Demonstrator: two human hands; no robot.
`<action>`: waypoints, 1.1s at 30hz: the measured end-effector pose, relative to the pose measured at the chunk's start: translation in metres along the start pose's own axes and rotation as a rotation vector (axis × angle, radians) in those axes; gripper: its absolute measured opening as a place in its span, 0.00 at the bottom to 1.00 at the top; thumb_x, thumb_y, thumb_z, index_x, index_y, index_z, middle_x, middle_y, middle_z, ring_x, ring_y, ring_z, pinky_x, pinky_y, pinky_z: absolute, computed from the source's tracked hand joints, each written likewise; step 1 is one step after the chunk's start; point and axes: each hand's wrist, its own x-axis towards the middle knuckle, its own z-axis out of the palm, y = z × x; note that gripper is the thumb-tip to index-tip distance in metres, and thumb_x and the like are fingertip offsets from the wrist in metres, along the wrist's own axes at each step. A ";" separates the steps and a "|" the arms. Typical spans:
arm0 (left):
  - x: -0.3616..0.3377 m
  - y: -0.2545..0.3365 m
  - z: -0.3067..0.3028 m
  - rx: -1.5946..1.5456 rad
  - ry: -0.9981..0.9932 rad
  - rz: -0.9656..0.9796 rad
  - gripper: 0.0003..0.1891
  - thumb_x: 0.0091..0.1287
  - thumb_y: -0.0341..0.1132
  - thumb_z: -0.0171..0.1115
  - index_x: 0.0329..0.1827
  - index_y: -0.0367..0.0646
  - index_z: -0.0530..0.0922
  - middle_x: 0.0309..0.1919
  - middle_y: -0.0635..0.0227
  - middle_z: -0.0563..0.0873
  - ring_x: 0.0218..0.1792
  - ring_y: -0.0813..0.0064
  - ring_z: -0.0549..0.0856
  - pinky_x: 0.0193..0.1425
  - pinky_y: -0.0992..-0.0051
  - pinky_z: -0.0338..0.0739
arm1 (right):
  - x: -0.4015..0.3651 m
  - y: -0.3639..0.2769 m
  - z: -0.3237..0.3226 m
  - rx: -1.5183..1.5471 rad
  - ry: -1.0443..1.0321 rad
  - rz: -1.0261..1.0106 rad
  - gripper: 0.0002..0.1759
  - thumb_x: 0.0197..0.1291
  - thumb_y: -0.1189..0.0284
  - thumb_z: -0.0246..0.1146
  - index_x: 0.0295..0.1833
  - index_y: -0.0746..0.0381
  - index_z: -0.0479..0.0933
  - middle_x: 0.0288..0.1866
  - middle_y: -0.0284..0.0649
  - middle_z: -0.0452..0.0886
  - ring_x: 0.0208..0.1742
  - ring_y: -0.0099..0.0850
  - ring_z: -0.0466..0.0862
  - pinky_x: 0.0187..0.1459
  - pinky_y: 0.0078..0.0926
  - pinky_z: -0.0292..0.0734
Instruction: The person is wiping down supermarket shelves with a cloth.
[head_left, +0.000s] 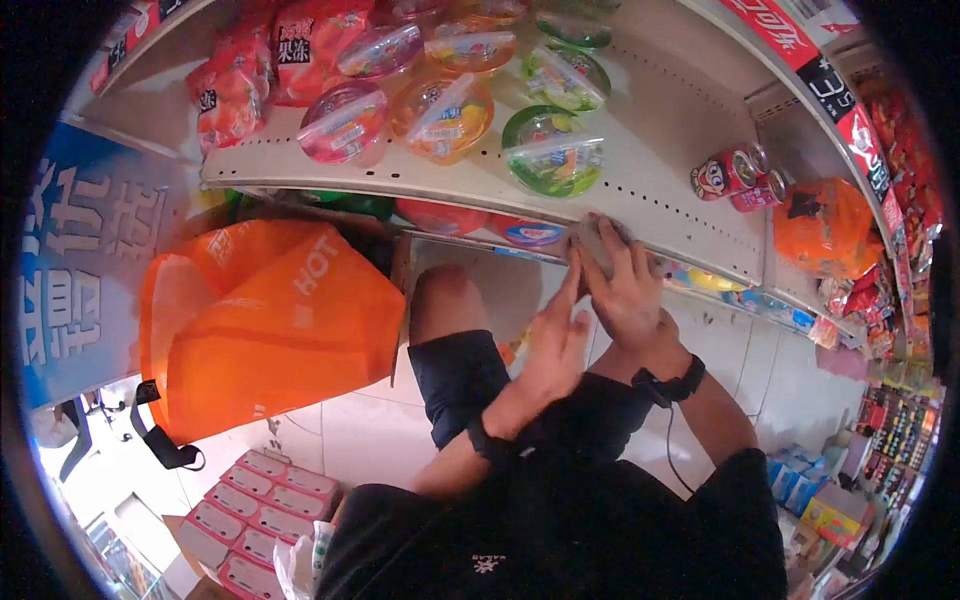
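Observation:
A grey cloth [588, 240] is bunched at the front edge of the shelf [660, 225]. My right hand [628, 285] presses on it, fingers bent over it. Lower and to the left is my left hand [552, 350], its index finger stretched up to the cloth's near side and holding nothing that I can see. Just beyond the hands, a green-lidded jelly bowl [553, 150] stands on the shelf. Dark bands circle both wrists.
Pink and orange jelly bowls [440, 115] and red jelly bags [232, 95] stand on the shelf at left. Cartoon-printed cans [725, 172] sit at right. An orange bag [280, 320] hangs beside my left knee; pink-and-white boxes [262, 510] are stacked below.

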 end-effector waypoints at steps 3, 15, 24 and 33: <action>-0.001 -0.018 -0.054 0.261 0.024 -0.093 0.34 0.79 0.36 0.51 0.86 0.30 0.59 0.80 0.46 0.71 0.78 0.53 0.75 0.83 0.62 0.65 | 0.041 -0.045 0.009 0.041 -0.035 -0.025 0.24 0.55 0.63 0.68 0.60 0.51 0.89 0.74 0.44 0.77 0.63 0.42 0.82 0.43 0.35 0.89; 0.026 -0.011 -0.136 0.000 0.509 -0.066 0.33 0.85 0.50 0.45 0.82 0.32 0.67 0.78 0.58 0.74 0.76 0.65 0.74 0.80 0.65 0.66 | 0.133 -0.132 0.050 0.291 0.185 -0.021 0.19 0.55 0.62 0.68 0.50 0.58 0.90 0.67 0.41 0.77 0.56 0.41 0.79 0.43 0.34 0.86; -0.003 -0.029 0.067 0.256 -0.065 -0.027 0.33 0.79 0.37 0.53 0.83 0.28 0.63 0.74 0.38 0.76 0.74 0.45 0.78 0.76 0.60 0.73 | -0.054 0.041 -0.008 0.052 -0.032 0.113 0.20 0.54 0.62 0.70 0.55 0.45 0.90 0.77 0.34 0.75 0.58 0.40 0.80 0.44 0.37 0.85; 0.015 -0.028 0.125 0.208 -0.391 0.115 0.34 0.77 0.31 0.55 0.84 0.26 0.60 0.65 0.30 0.80 0.63 0.33 0.83 0.70 0.52 0.77 | -0.118 0.098 -0.025 0.107 0.203 0.388 0.20 0.54 0.67 0.72 0.54 0.47 0.90 0.71 0.34 0.81 0.57 0.37 0.85 0.44 0.36 0.87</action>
